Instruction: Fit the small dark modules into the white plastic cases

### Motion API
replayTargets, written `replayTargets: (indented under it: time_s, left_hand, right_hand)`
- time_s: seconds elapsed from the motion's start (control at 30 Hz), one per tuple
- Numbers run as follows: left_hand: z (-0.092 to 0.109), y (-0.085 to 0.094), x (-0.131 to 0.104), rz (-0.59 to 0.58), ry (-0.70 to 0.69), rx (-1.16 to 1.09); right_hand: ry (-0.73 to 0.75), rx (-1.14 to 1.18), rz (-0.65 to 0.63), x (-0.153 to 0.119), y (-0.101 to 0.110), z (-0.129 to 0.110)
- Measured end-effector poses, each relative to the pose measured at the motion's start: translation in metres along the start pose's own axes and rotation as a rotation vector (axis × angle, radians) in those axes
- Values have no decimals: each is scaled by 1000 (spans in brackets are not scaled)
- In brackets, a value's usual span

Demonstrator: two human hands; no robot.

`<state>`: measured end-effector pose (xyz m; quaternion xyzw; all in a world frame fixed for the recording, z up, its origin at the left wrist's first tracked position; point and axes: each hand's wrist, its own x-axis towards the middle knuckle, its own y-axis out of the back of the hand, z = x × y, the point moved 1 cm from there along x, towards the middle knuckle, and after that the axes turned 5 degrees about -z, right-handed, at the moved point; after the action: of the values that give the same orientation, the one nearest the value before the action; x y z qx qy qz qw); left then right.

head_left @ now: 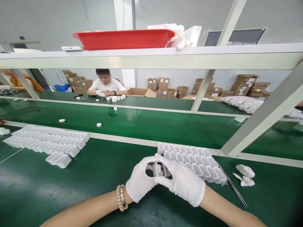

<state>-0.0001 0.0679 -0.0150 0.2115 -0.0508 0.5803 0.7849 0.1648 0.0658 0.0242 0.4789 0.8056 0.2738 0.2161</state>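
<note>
My left hand and my right hand, both in white gloves, meet over the green bench. Between their fingertips they grip a small white plastic housing, with dark and metallic parts showing in its open side. Just behind and to the right of my right hand stand rows of open white plastic cups. A pair of metal tweezers lies along the right end of these rows. Farther right are a white rounded piece and a smaller white part with a stem.
More white cups stand in rows at left. Small parts sit on the green conveyor. A shelf carrying a red tray crosses above; its slanted post rises at right. A co-worker sits opposite.
</note>
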Motion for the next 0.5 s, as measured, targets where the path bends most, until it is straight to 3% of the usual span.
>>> replayTargets:
  time_s: [0.13,0.23,0.37,0.5]
  left_hand:
    - [-9,-5,1,-22,-12,-6]
    - [-15,-4,3,-25,-18,6]
    - [-34,-3,9,-33,64,29]
    - [-51,-5,10,-93,199,-8]
  right_hand:
    - [-11,-28,-3,7,-5,1]
    - [-18,273,-23,18,9,12]
    - [-181,754,-58,31,37,29]
    - [-259,873,-66,33,49,33]
